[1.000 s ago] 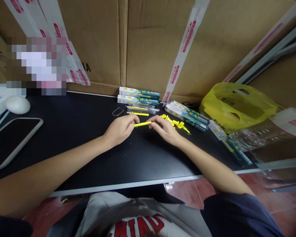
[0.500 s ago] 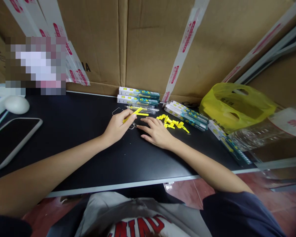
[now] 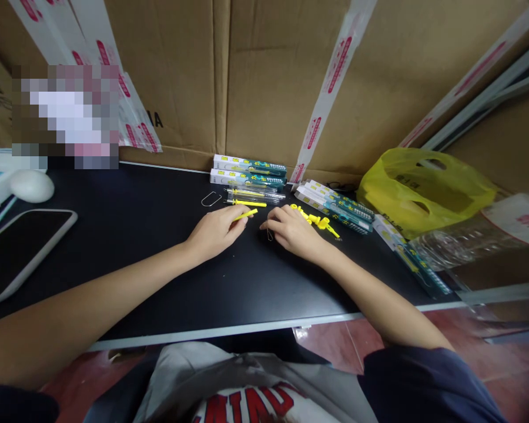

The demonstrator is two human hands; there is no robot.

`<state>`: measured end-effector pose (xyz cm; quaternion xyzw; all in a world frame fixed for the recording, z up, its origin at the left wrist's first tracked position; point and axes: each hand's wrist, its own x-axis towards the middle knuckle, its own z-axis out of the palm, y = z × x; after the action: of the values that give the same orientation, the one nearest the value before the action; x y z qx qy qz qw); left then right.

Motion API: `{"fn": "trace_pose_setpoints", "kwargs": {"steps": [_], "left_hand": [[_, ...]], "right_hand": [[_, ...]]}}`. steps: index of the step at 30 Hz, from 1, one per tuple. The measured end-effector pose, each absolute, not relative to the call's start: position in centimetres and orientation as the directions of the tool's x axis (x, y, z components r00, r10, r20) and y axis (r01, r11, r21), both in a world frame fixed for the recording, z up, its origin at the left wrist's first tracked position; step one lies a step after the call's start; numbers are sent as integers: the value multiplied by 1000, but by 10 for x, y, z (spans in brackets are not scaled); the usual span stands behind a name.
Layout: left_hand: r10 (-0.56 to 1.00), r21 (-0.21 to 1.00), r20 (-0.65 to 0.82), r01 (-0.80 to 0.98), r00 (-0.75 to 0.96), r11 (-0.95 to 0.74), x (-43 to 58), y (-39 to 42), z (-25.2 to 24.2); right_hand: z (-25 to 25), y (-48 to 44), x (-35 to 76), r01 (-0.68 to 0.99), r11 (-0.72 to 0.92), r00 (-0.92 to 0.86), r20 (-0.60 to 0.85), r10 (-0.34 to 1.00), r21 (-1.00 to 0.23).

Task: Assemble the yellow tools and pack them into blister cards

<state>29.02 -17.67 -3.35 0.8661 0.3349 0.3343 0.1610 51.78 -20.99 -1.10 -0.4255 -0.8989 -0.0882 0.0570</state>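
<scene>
My left hand [image 3: 218,231] is closed around a slim yellow plastic rod [image 3: 249,214], whose free end points right. A thin bent wire hook [image 3: 270,234] hangs from the pinched fingers of my right hand [image 3: 291,231]. Right beside that hand lies a cluster of small yellow plastic parts [image 3: 322,223], partly hidden by it. Beyond my left hand, another yellow rod [image 3: 253,204] and several clear plastic tubes [image 3: 264,194] rest on the black table [image 3: 194,294]. A wire loop [image 3: 211,198] lies to the left of the tubes.
Printed boxes [image 3: 247,177] lie against the cardboard wall, with more boxes [image 3: 335,205] to the right. A yellow plastic bag [image 3: 392,182] and a clear bottle [image 3: 449,244] occupy the right side. At left are a phone [image 3: 22,252] and a white rounded object [image 3: 33,186].
My right hand has lifted a wire hook from the table and moved slightly right. My left hand has lowered and turned the yellow rod, which now points more to the right.
</scene>
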Motion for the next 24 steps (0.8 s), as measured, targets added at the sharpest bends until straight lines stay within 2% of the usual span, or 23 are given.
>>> {"fn": "trace_pose_setpoints", "kwargs": {"steps": [4, 12, 18, 21, 24], "left_hand": [[626, 370, 474, 505, 619, -780, 290, -179, -33], [545, 247, 490, 491, 681, -835, 291, -180, -34], [532, 262, 456, 464, 713, -846, 292, -182, -35], [540, 283, 438, 460, 719, -842, 292, -183, -36], [597, 311, 417, 510, 685, -802, 292, -185, -33]], "right_hand": [[-1, -212, 522, 730, 676, -683, 102, 723, 97], [12, -221, 524, 757, 637, -649, -54, 759, -143], [10, -221, 527, 747, 621, -650, -66, 757, -240], [10, -221, 525, 728, 623, -656, -26, 755, -286], [4, -219, 520, 690, 600, -632, 67, 772, -404]]}}
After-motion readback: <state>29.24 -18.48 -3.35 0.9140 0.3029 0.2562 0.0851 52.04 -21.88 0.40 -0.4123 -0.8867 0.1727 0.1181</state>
